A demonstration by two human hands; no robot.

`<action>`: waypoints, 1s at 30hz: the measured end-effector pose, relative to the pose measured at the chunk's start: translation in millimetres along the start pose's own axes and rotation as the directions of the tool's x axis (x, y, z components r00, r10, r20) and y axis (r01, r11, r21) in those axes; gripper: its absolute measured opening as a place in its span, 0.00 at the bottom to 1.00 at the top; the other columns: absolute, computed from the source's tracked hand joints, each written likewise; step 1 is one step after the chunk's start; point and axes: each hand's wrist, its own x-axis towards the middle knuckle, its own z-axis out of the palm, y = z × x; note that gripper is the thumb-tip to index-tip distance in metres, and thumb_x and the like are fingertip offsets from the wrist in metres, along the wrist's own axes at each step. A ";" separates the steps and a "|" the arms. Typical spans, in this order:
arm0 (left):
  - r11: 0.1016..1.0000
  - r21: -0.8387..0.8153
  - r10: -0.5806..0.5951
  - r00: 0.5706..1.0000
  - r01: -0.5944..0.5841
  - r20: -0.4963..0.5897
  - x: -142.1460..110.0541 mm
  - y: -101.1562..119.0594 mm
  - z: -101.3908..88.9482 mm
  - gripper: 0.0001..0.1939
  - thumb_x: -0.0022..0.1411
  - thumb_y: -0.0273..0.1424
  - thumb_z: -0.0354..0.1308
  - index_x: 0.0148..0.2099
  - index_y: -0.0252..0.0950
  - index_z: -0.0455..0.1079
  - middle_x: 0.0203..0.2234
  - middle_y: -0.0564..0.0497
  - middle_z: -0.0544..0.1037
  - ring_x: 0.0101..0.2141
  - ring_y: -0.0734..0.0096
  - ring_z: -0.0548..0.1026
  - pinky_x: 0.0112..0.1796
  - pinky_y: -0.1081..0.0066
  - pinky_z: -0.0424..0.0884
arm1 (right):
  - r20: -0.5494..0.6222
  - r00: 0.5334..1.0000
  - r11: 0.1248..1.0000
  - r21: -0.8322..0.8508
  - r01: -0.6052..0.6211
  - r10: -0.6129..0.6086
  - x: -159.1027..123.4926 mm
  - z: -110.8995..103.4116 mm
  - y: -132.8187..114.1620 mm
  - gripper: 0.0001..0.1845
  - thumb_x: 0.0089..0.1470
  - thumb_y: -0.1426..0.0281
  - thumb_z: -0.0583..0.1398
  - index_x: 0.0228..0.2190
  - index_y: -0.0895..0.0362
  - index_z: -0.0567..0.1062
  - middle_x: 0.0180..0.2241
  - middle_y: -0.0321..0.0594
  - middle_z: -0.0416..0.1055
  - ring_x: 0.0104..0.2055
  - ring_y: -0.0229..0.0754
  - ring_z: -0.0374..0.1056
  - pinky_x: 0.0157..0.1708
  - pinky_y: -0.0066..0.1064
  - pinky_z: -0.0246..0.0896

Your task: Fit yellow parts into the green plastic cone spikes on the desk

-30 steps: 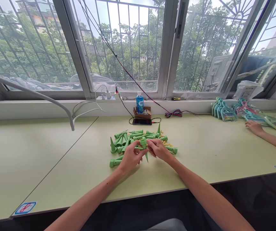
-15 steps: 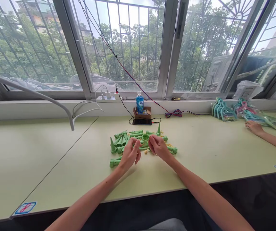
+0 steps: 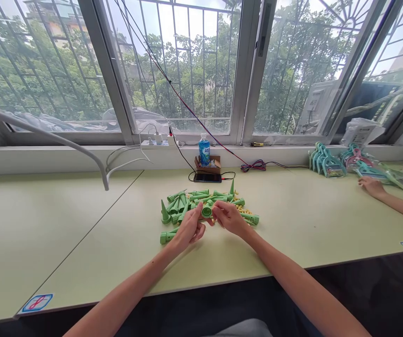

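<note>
- Gripping a round-mouthed green piece: left hand.
- Fingers bunched beside its rim: right hand, hold unclear.
- Piece is near green cones on the desk.

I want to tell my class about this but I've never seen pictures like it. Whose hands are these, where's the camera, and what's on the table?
There's no robot here, just a person using two bare hands. The camera sits on that person's head, looking forward and down, so you see what they see.

The left hand holds a green piece with its round open end showing. The right hand is right beside it; I can't tell whether it's gripping too.

On the table are more green cones, little yellow parts and a dark flat device. At the far right is another person's hand.
</note>
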 end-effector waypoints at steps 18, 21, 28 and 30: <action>0.710 0.509 0.548 0.836 -0.485 0.032 3.8 -19.2 -0.2 0.12 0.65 0.36 0.55 0.50 0.41 0.68 0.46 0.46 0.67 0.21 0.84 0.66 0.18 0.78 0.67 | -0.059 0.998 0.986 -0.162 -0.039 0.030 2.2 -3.3 0.8 0.28 0.64 0.58 0.50 0.15 0.56 0.58 0.14 0.32 0.56 0.17 0.33 0.51 0.22 0.28 0.48; 0.703 0.536 0.557 0.830 -0.466 -0.009 3.7 -17.5 1.5 0.13 0.65 0.37 0.56 0.50 0.40 0.66 0.46 0.46 0.67 0.20 0.84 0.65 0.18 0.77 0.67 | -0.088 0.996 0.985 -0.169 -0.044 0.030 3.0 -1.8 0.5 0.27 0.64 0.57 0.50 0.16 0.56 0.59 0.14 0.31 0.56 0.17 0.33 0.51 0.21 0.28 0.47; 0.851 0.397 0.453 0.861 -0.343 -0.229 -1.0 -9.6 3.1 0.14 0.66 0.43 0.53 0.44 0.40 0.58 0.16 0.62 0.64 0.13 0.79 0.63 0.17 0.79 0.61 | -0.180 0.983 0.990 -0.128 -0.057 0.033 2.8 -2.4 -0.6 0.26 0.64 0.52 0.50 0.21 0.55 0.61 0.15 0.31 0.56 0.18 0.33 0.50 0.19 0.28 0.46; 0.868 0.374 0.430 0.873 -0.328 -0.232 -0.6 -8.8 2.2 0.15 0.67 0.46 0.51 0.39 0.39 0.60 0.12 0.62 0.63 0.12 0.79 0.61 0.17 0.79 0.58 | -0.182 0.983 0.993 -0.112 -0.046 0.025 2.2 -2.5 -0.2 0.25 0.63 0.51 0.50 0.22 0.55 0.62 0.16 0.31 0.56 0.18 0.34 0.50 0.19 0.27 0.46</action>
